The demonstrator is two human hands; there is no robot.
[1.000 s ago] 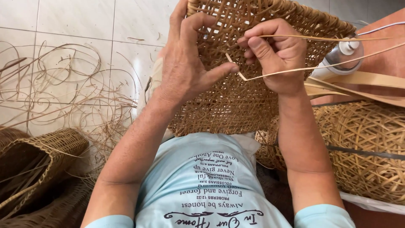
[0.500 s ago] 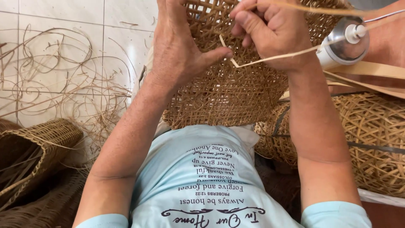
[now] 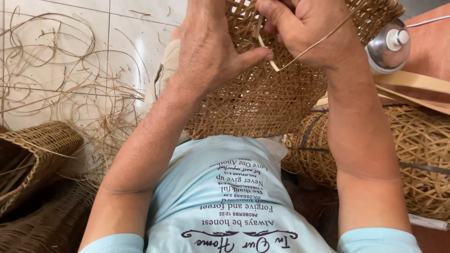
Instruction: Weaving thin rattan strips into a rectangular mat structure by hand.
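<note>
I have my left hand (image 3: 206, 51) spread flat against the woven basket (image 3: 262, 98), fingers running up out of view and the thumb (image 3: 248, 56) stretched out to the right across the weave, bracing the basket rather than gripping it. My right hand (image 3: 309, 30) is curled nearly closed at the top of the basket, pinching a thin cane strip (image 3: 300, 54) that loops down below the fist, turns at a point just beside the left thumb tip and climbs away to the upper right. The basket sits propped in my lap, its lower edge resting over the pale blue shirt (image 3: 225, 197), its open lattice facing me. Just right of my right wrist stands a metal can (image 3: 386, 47) with a white cap, and under it lie flat pale splints (image 3: 417, 86). A second, coarser basket (image 3: 417, 150) lies on its side by my right forearm. On the left, loose cane curls (image 3: 61, 84) litter the white tiles (image 3: 136, 18), and a darker wicker basket (image 3: 37, 154) sits at the lower left.
</note>
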